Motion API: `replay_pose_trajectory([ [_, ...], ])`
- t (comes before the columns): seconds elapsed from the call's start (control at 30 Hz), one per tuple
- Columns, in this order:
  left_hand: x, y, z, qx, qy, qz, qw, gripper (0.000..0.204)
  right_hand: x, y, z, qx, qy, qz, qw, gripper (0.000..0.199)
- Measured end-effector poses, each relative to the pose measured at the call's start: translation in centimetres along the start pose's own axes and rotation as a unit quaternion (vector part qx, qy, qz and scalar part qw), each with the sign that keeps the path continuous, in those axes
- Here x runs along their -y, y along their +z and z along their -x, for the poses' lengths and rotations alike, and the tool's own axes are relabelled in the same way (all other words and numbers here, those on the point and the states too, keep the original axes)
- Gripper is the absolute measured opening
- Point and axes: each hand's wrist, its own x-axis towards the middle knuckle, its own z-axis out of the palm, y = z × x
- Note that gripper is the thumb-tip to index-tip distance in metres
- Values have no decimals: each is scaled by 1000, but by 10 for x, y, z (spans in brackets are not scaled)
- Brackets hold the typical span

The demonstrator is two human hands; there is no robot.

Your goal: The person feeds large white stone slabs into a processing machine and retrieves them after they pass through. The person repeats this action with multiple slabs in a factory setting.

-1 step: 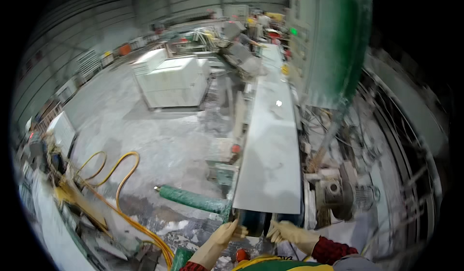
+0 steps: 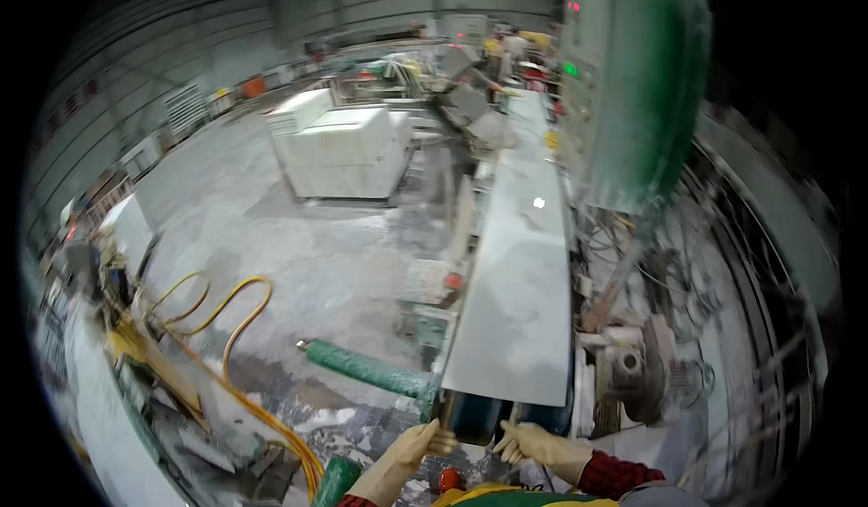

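A long pale slab [image 2: 515, 326] lies flat on a narrow conveyor running away from me, its near edge just beyond my hands. Below that edge show dark blue belts or rollers [image 2: 475, 416]; I cannot tell which. My left hand [image 2: 407, 457], in a cream glove, is near the slab's near left corner, fingers loosely bent and thumb apart. Opposite it, my right hand [image 2: 550, 450], gloved alike, has its fingers pointing left and partly spread. Both stay short of the slab, and I see nothing held in either.
A green roller-like cylinder [image 2: 366, 369] juts left from the conveyor. A motor [image 2: 624, 362] sits on the right, below a tall green-and-grey cabinet [image 2: 624, 91]. Yellow hose [image 2: 244, 326] loops over the floor. White block-shaped stacks [image 2: 339, 154] stand farther left; people [image 2: 514, 46] are far ahead.
The view has shifted slightly, so the slab's far part and the cabinet appear farther right. My right hand sits a little farther left relative to the slab; both hands keep nearly the same pose.
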Motion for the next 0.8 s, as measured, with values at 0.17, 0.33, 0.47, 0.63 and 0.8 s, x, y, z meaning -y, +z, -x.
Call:
replay_pose_trajectory([
  [0.17,164,-40,143,-307,-26,182,934,65,-41,64,-57,154,81,50,983,74],
  [0.33,344,-10,319,-410,-44,318,854,61,-142,137,-97,235,218,-28,947,77],
  [0.47,399,39,368,-588,-52,386,709,52,-149,190,-49,287,197,172,921,76],
  [0.63,425,73,409,-592,-2,453,667,54,-160,259,-35,353,184,275,875,70],
  [0.8,498,61,440,-559,118,440,693,54,-193,365,-11,381,171,299,858,67],
])
